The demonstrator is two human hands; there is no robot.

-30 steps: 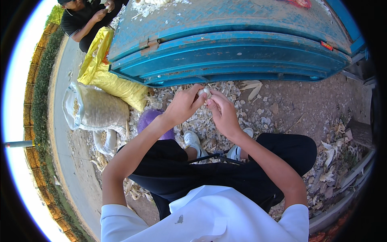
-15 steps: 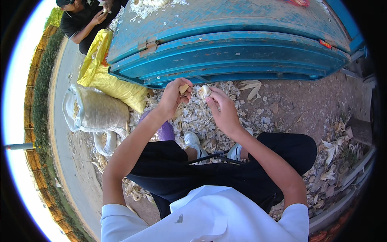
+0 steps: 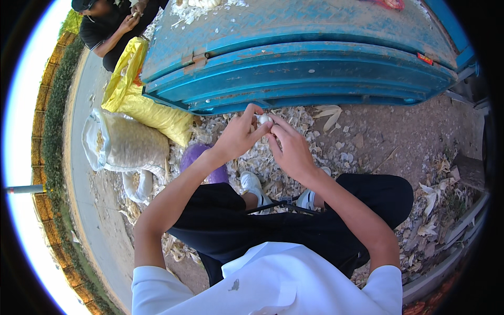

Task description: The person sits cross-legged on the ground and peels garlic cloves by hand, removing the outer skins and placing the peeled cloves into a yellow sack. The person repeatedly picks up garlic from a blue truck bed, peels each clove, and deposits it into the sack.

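Observation:
A white garlic bulb is between my two hands, above the litter of peel on the ground. My right hand is closed on it from the right, thumb and fingertips pinching its side. My left hand meets it from the left with curled fingers, its thumb against the bulb. The back of that hand hides what lies inside its fingers; the small tan piece seen there earlier does not show now.
Ahead stands a blue metal truck bed with garlic peel on it. To the left are a yellow sack, a white sack and a purple net bag. Another person handles something at far left.
My left hand has moved right and turned over, its fingers now meeting the garlic bulb. The tan piece in it has gone out of sight. My right hand still holds the bulb.

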